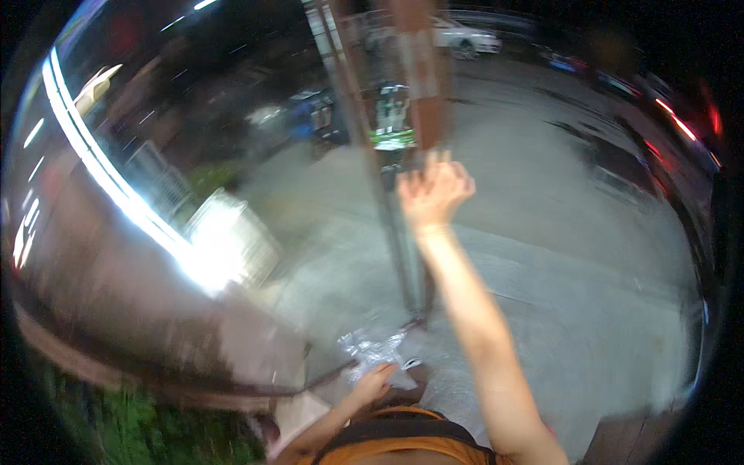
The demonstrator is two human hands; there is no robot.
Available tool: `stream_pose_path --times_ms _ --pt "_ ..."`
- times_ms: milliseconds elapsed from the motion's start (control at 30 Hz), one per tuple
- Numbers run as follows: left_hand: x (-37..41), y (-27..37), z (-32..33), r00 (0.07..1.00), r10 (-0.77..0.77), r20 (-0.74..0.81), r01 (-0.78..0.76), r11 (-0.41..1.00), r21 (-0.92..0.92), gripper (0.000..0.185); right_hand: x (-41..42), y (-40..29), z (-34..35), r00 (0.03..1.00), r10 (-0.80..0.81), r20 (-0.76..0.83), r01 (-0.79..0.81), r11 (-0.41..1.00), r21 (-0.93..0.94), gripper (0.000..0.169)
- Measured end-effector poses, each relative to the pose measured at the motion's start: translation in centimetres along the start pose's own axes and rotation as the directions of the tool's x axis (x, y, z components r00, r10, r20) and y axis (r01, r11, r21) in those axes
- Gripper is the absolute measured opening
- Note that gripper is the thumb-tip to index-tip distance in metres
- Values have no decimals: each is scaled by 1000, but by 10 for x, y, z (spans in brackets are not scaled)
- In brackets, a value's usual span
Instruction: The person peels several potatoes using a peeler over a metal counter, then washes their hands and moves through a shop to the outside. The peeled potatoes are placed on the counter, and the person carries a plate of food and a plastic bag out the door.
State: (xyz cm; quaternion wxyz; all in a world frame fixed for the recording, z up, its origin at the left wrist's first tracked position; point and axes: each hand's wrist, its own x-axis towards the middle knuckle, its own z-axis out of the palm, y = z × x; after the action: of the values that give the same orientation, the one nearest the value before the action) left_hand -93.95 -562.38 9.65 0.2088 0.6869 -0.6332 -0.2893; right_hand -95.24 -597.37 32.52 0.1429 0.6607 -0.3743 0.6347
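Note:
My left hand [373, 385] is low in the view, close to my body, with its fingers closed on a crumpled clear plastic bag [375, 351]. A small white ring-like thing [412, 364] shows beside the bag; what it is cannot be made out. Stretched far forward, my right hand [435, 189] is at a brown upright [429, 99], which looks like the edge of a door frame. Its fingers are bent and blurred, so whether they touch the upright is unclear. Glass with bright green and white reflections [393, 125] stands just left of that upright.
A grey paved ground [535, 232] spreads ahead. On the left are a glaring strip light [116, 186], a brightly lit white box [232, 238] and a brown wall [145, 314]. Green plants [151, 430] grow at lower left. A white car [468, 39] is parked far off.

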Motion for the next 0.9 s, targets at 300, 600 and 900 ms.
stream_pose_path --times_ms 300,600,900 --pt "170 5 -45 992 123 39 -122 992 -44 53 7 -43 64 782 -237 576 21 934 356 66" --pt "352 4 -90 880 452 -147 -428 888 166 48 -68 167 56 203 -98 974 -334 928 163 63" --pt "438 77 -161 870 403 285 -365 914 -178 62 -126 242 39 30 127 991 -653 753 -76 71"
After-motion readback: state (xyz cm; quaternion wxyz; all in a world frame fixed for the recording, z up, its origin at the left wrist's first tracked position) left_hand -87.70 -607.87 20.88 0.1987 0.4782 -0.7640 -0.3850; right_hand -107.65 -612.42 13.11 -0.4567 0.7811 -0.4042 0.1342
